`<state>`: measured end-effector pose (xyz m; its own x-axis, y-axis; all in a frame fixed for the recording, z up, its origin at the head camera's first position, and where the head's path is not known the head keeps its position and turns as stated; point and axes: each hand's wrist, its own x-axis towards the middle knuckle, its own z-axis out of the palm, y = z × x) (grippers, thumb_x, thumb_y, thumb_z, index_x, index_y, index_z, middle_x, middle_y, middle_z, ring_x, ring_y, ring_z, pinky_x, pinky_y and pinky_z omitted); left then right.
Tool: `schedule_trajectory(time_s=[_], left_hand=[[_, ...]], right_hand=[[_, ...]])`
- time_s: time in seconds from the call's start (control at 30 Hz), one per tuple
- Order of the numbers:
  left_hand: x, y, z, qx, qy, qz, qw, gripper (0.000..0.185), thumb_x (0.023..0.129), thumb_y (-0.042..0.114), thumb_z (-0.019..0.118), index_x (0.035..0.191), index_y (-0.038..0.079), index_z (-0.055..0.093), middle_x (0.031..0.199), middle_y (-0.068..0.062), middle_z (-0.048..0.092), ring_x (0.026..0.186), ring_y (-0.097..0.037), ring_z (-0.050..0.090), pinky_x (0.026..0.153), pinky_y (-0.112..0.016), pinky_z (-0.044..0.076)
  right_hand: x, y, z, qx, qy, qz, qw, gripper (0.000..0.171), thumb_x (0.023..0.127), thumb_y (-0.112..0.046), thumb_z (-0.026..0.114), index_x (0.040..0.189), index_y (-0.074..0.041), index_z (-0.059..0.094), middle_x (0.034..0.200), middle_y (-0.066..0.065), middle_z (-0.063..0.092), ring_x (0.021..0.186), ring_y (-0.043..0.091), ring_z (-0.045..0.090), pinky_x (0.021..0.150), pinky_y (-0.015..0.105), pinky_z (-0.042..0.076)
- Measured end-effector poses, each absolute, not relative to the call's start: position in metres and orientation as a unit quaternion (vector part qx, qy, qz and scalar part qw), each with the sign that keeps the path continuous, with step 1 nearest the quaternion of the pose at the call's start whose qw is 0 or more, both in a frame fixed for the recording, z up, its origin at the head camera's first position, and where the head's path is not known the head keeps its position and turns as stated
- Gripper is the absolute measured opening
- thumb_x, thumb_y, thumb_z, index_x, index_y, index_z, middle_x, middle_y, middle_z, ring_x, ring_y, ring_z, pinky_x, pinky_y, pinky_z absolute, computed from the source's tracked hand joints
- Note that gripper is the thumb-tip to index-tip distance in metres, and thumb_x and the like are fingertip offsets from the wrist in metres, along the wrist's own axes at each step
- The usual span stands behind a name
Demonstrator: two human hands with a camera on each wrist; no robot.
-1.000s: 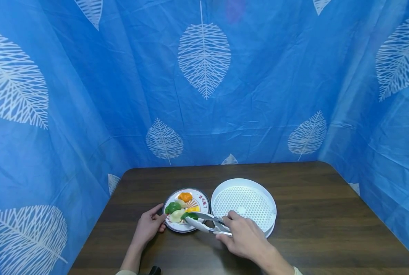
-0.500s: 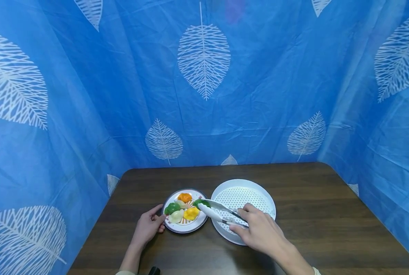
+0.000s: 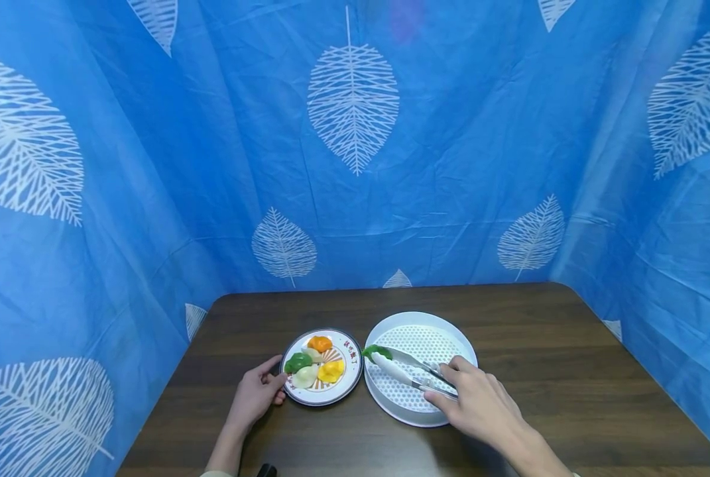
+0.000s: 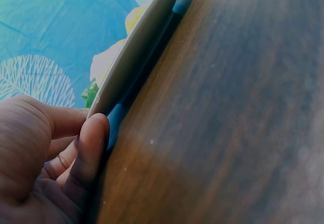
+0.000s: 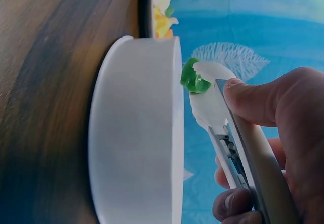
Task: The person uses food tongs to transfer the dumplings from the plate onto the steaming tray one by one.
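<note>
My right hand point(image 3: 480, 407) grips white-tipped metal tongs point(image 3: 405, 371) point(image 5: 238, 148). Their tips pinch a green dumpling point(image 3: 377, 350) point(image 5: 192, 77) over the left rim of a white perforated steamer tray point(image 3: 444, 414) point(image 5: 136, 133). Left of it, a small patterned plate point(image 3: 350, 381) point(image 4: 136, 51) carries an orange, a yellow, a pale and a green dumpling point(image 3: 297, 362). At the plate's left edge, my left hand point(image 3: 255, 394) point(image 4: 45, 158) holds the rim with thumb and fingers.
Plate and tray stand on a dark wooden table point(image 3: 539, 344). Blue curtains with white leaf prints point(image 3: 355, 106) enclose it on the left, back and right. A small dark object point(image 3: 265, 470) shows at the near edge by my left forearm.
My right hand lifted the green dumpling off the plate with the tongs and carried it right, to above the tray's left rim. The left hand stayed at the plate.
</note>
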<state>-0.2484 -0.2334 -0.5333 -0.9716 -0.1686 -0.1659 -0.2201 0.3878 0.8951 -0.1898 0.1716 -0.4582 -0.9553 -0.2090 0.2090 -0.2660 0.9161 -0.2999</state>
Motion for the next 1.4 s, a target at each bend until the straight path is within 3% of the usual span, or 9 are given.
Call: schedule_trajectory(time_s=[0.47,0.77,1.4], left_hand=[[-0.249,-0.234,-0.535,-0.124,0.830,0.543,0.025,0.054,0.099,0.014,0.067,0.151,0.005,0.051,0.076,-0.007,0.060,0.064,-0.016,0.066,0.058,-0.026,0.060],[-0.249,-0.235,-0.532,-0.118,0.827,0.549,0.022,0.055,0.099,0.014,0.067,0.151,0.005,0.051,0.075,-0.006,0.058,0.063,-0.015,0.065,0.057,-0.026,0.060],[-0.248,-0.233,-0.533,-0.117,0.830,0.545,0.026,0.055,0.099,0.014,0.067,0.150,0.005,0.051,0.075,-0.006,0.059,0.063,-0.015,0.065,0.058,-0.025,0.060]], right_hand=[[-0.189,0.177,-0.474,0.118,-0.981,0.141,0.062,0.049,0.082,-0.049,0.082,0.119,-0.016,0.077,0.098,-0.004,0.063,0.066,0.014,0.056,0.062,0.034,0.051],[-0.194,0.175,-0.474,0.119,-0.983,0.128,0.062,0.053,0.081,-0.056,0.080,0.119,-0.019,0.077,0.097,-0.003,0.062,0.063,0.016,0.055,0.057,0.036,0.049],[-0.191,0.172,-0.468,0.101,-0.983,0.148,0.044,0.060,0.082,-0.060,0.077,0.124,-0.018,0.074,0.106,0.000,0.064,0.073,0.017,0.060,0.066,0.041,0.055]])
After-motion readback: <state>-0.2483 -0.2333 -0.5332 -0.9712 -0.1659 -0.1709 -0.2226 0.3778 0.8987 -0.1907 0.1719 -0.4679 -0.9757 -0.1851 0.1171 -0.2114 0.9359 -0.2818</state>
